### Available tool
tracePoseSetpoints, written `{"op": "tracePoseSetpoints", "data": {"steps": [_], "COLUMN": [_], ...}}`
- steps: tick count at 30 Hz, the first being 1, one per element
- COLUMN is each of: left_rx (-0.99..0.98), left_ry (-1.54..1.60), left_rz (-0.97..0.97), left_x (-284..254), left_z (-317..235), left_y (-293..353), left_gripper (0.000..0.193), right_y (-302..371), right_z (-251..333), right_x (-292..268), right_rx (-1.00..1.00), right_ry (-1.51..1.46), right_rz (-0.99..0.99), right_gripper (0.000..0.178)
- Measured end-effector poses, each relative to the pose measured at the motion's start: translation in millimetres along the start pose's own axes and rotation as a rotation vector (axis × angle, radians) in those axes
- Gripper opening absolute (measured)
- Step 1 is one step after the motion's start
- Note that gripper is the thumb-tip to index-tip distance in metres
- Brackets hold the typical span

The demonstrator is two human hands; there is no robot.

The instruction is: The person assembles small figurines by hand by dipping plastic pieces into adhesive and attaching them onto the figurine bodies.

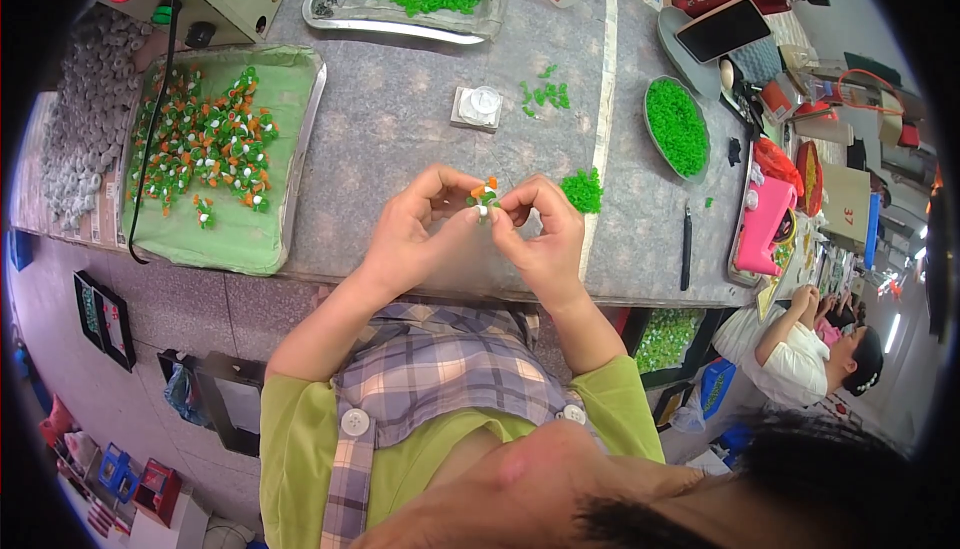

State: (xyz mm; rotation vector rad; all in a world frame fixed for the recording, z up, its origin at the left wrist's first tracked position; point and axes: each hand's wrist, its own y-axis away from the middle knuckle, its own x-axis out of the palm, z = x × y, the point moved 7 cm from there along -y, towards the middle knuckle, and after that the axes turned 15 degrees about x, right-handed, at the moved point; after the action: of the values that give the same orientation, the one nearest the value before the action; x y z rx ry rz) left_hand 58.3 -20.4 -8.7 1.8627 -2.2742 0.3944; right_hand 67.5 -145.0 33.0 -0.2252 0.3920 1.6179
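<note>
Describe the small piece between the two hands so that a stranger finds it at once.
Look at the grey table, near the edge facing the checked clothes. There the left hand and right hand hold a tiny orange, green and white piece. Similar pieces crowd the tray at left; only this one is in the hands.
</note>
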Motion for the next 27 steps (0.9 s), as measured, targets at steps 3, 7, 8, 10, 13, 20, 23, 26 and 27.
{"op": "tracePoseSetpoints", "data": {"steps": [3, 7, 8, 10, 13, 20, 23, 26, 27], "left_rx": [0.012, 0.027, 0.027, 0.026, 0.032, 0.036, 0.042, 0.005, -0.001], "left_ry": [-0.033, -0.042, -0.042, 0.059, 0.135, 0.174, 0.156, 0.180, 0.177], "left_rz": [-0.005, -0.017, -0.017, -0.040, -0.065, -0.102, -0.090, -0.048, -0.048], "left_x": [2, 4, 4, 6, 9, 11, 11, 13, 13], "left_z": [0, -1, -1, 2, 5, 6, 5, 4, 5], "left_y": [-2, -3, -3, -2, -1, 1, 0, -2, -2], "left_gripper": [0.020, 0.018, 0.018, 0.019, 0.019, 0.019, 0.019, 0.018, 0.018], "right_y": [2, 3, 3, 3, 3, 3, 5, 7, 7], "right_z": [4, 7, 6, 4, -4, -10, 1, 11, 12], "right_x": [-2, -1, -1, -1, 0, 0, -5, -5, -5], "right_rx": [-0.046, -0.060, -0.054, -0.048, 0.006, 0.058, -0.043, -0.125, -0.133], "right_ry": [0.082, 0.101, 0.084, 0.068, -0.056, -0.147, 0.003, 0.134, 0.154], "right_rz": [-0.052, -0.065, -0.065, -0.066, -0.042, -0.054, -0.090, -0.105, -0.108], "right_gripper": [0.012, 0.013, 0.013, 0.013, 0.012, 0.012, 0.013, 0.013, 0.014]}}
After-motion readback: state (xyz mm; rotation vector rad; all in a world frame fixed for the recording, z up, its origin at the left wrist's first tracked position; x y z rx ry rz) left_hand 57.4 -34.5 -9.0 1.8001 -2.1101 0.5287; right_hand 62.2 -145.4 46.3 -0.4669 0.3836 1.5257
